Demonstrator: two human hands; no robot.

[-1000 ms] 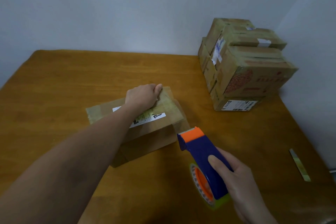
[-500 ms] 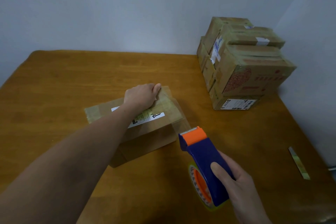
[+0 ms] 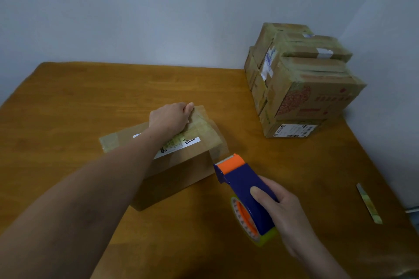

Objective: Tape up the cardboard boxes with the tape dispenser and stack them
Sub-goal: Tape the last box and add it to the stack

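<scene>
A flat cardboard box (image 3: 179, 172) with a white label lies on the wooden table (image 3: 90, 97), near its middle. My left hand (image 3: 170, 118) rests on the box's far top edge, fingers bent over the far side, holding it down. My right hand (image 3: 281, 213) grips a blue and orange tape dispenser (image 3: 244, 190). Its orange cutter end sits close to the box's near right corner, and a clear strip of tape seems to run from it onto the box. The tape roll hangs under the handle.
A stack of several taped cardboard boxes (image 3: 301, 84) stands at the table's back right, by the wall corner. A loose strip of tape (image 3: 369, 204) lies near the right edge of the table.
The dispenser has shifted slightly up and toward the box's right corner. My left hand stays on the box.
</scene>
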